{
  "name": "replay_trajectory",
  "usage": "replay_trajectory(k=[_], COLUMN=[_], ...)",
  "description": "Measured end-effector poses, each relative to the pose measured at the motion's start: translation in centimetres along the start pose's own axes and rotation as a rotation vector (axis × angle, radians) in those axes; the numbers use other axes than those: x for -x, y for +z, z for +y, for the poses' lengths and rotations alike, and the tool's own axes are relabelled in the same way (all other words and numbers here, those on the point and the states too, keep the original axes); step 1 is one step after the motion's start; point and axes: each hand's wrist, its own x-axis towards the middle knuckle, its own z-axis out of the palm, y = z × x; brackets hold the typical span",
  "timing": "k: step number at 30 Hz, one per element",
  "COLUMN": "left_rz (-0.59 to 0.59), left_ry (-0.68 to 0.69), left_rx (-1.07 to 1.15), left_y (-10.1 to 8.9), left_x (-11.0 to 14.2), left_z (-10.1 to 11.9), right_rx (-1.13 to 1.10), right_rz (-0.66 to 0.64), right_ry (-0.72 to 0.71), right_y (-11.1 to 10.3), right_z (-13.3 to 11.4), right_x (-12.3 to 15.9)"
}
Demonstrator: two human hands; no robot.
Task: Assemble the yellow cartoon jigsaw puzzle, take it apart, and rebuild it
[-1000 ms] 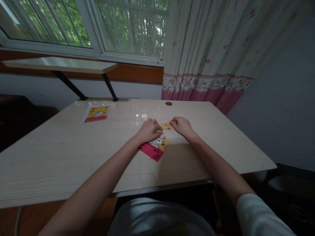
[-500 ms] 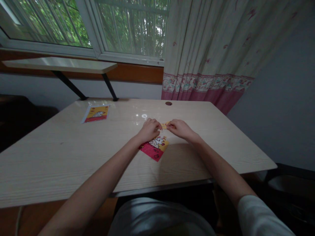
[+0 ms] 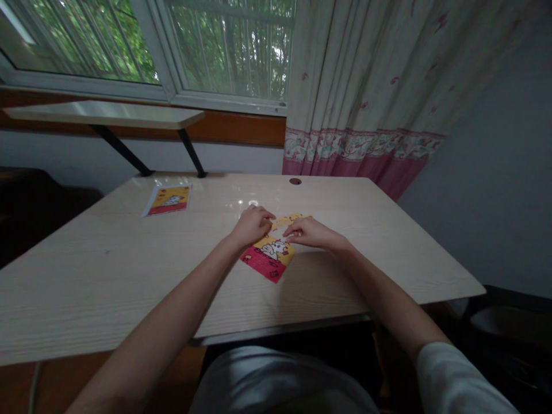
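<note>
Red-edged picture [image 3: 272, 256] touches left hand [image 3: 254, 224]; desk [image 3: 121, 276] extends around

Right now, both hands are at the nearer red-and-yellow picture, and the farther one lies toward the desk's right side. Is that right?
Not the side: the head view shows the farther picture toward the desk's left side. The left hand and right hand are indeed at the nearer picture.

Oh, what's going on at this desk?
A person has both bare hands on a red and yellow puzzle with a white cartoon animal on it. The left hand rests at its left edge, the right hand at its right side. A similar picture lies farther back on the desk, untouched.
</note>
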Motion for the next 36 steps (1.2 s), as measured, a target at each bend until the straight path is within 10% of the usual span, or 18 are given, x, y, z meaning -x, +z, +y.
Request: replay_trajectory(k=[11,20,36], left_rz=[-0.023,-0.041,-0.008], left_ry=[0.056,0.096,-0.011], left_rx=[-0.079,-0.066,-0.118], left_y=[0.4,-0.1,-0.3], left_x=[0.0,0.1,0.2], left_z=[-0.6,-0.9,0.2], right_rx=[0.138,0.261,0.241], right_rz=[0.216,0.112,0.273], right_ry=[0.135,-0.047,0.090], right_y=[0.0,1.6,-1.2], right_z=[0.5,-1.1,2.0], right_x=[-0.1,-1.2,0.5])
